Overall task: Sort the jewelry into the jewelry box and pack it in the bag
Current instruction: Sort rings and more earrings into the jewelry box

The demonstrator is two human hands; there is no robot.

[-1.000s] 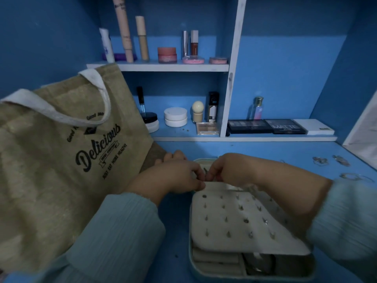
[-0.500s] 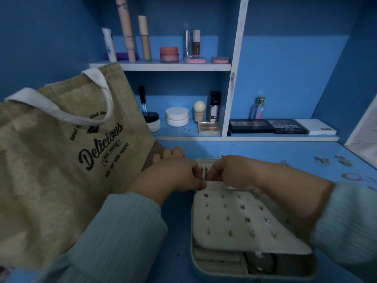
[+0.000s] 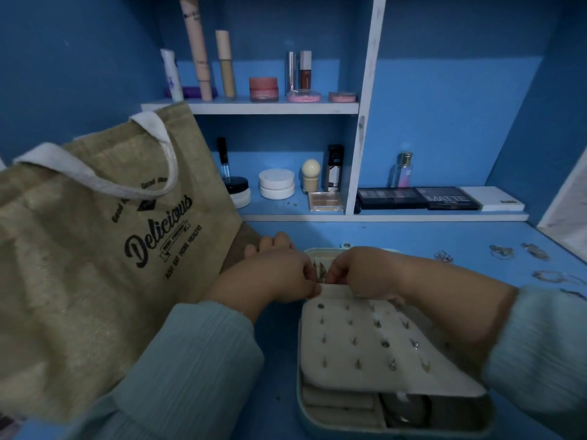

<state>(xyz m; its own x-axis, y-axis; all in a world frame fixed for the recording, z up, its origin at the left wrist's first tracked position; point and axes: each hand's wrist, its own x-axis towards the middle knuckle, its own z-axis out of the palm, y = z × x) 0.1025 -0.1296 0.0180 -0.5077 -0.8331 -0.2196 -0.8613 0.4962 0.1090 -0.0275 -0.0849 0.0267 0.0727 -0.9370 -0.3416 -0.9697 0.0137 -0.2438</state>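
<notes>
Bag (image 3: 95, 281) coarse woven jute, matt; earring panel (image 3: 365, 338) soft, matt.

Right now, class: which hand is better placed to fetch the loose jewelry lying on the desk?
Right hand. The jewelry lies on its side of the jewelry box, while the left hand sits by the bag.

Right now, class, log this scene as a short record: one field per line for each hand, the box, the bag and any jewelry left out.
left hand: fingers curled, pinching at the far edge of the earring panel
right hand: pinching the same edge
jewelry box: open, panel studded with earrings
bag: jute tote, standing left of the box
loose jewelry: several pieces on the table, right side
</notes>
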